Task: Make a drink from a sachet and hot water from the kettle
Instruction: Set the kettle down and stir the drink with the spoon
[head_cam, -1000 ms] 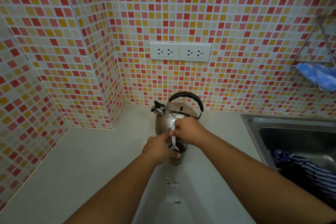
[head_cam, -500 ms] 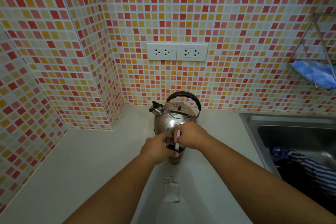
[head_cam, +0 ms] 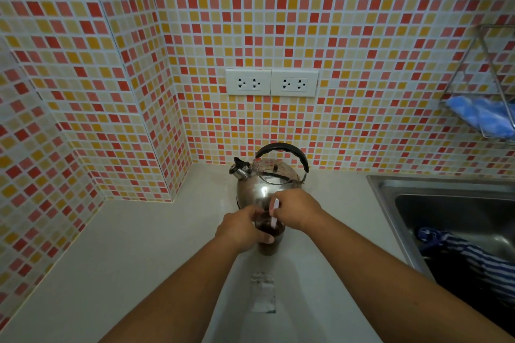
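Right fingers: my right hand [head_cam: 297, 211] pinches the white spoon [head_cam: 274, 213] near its top; fingers closed on the handle.
Spoon: tilted, lower end down in the dark drink; I cannot make out the bowl under the surface.
Left fingers: my left hand [head_cam: 242, 230] is wrapped around the glass [head_cam: 269, 235] from the left side, thumb across the near wall, gripping it.
Glass: clear, upright on the counter [head_cam: 145, 253], filled with dark brown liquid; its left half is hidden behind my left hand.
Sachet: the sachet [head_cam: 262, 293] lies flat on the counter just in front of the glass, between my forearms, top edge ragged; apart from the glass, touched by neither hand.
Kettle: steel kettle [head_cam: 266, 178] stands just behind the glass, black handle arched over the lid, spout pointing left; whether it touches the glass I cannot tell.
Counter: pale, plain surface running into the tiled corner at left.
Sink: steel sink [head_cam: 446, 203] to the right, with a blue-and-white striped cloth [head_cam: 479, 256] lying in the basin.
Wall: small red, orange and cream tiles; a double socket [head_cam: 271, 83] above the kettle.
Rack: wire rack [head_cam: 485, 86] at upper right, something blue resting in it, too blurred for me to name.
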